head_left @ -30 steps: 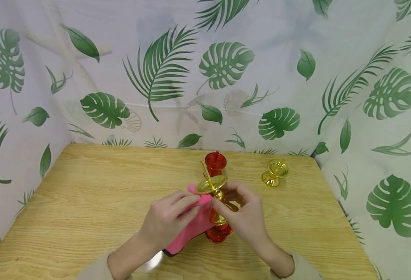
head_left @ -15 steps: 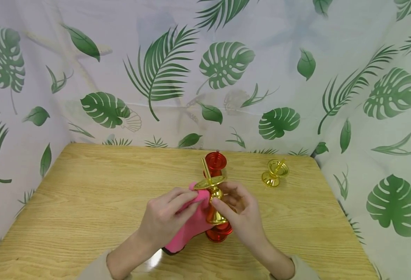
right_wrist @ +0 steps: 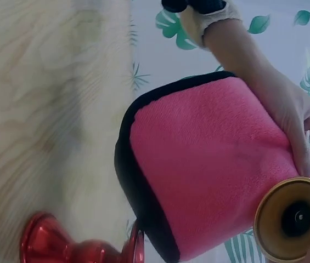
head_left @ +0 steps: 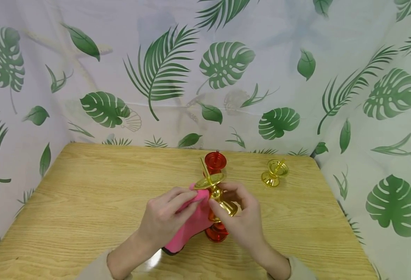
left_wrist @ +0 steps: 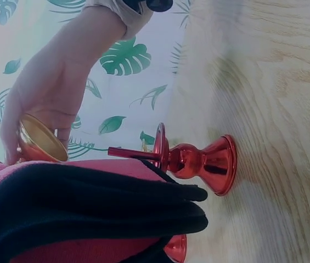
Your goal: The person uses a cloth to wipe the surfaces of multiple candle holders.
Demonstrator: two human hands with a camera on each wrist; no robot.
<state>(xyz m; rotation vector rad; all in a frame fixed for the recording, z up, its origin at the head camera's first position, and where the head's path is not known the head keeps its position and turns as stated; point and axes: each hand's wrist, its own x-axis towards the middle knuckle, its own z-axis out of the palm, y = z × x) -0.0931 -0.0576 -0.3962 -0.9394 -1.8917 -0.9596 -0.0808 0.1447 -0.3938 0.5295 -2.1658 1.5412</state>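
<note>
In the head view my left hand pinches a folded pink cloth with dark edging, pressing it against the neck of a gold candlestick. My right hand grips that candlestick by its stem and base, thumb in front, holding it tilted above the table with its spike up and leaning left. The hollow underside of the base shows in the right wrist view. The cloth hangs beside it there. Below the held candlestick stands a red candlestick, its upper part hidden by the gold one.
Another red candlestick stands farther back, partly covered by the gold one. A smaller gold candlestick is at the back right of the wooden table. Leaf-printed curtains enclose the back and sides.
The gold candlestick has turned and tilted slightly in my right hand, its base swinging left and then back right. My left hand with the cloth has shifted slightly left along its neck.
</note>
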